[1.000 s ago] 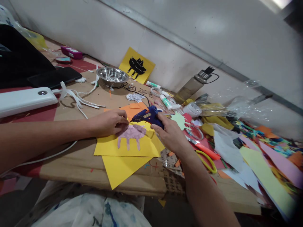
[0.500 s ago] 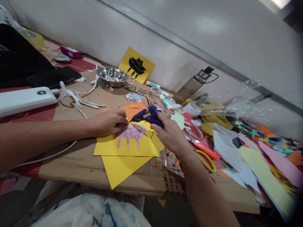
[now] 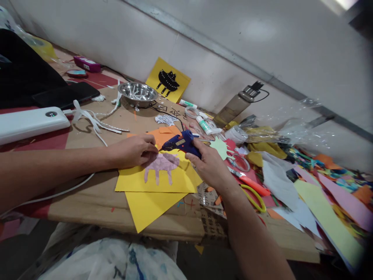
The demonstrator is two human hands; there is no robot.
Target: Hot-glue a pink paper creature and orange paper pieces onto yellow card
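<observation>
My right hand (image 3: pixel 208 163) is wrapped round a dark blue glue gun (image 3: pixel 182 143), whose nozzle points left. The nozzle tip is close to the fingertips of my left hand (image 3: pixel 142 149). Those fingers are pinched at the upper left edge of a purple paper cutout (image 3: pixel 161 165) with leg-like strips. Beneath the cutout lies a yellow card (image 3: pixel 131 182), and a second yellow sheet (image 3: pixel 154 208) sticks out under it toward the table edge. What exactly lies between my left fingertips is partly hidden. An orange paper piece (image 3: pixel 166 134) is just behind the glue gun.
A metal bowl (image 3: pixel 137 93) and a yellow card with a black cutout (image 3: pixel 168 81) stand behind. Glue sticks (image 3: pixel 204 125), a bottle (image 3: pixel 237 103), scissors (image 3: pixel 252 184) and paper scraps (image 3: pixel 332 198) crowd the right. On the left are a white power bank (image 3: pixel 32 124) and cables (image 3: pixel 94 124).
</observation>
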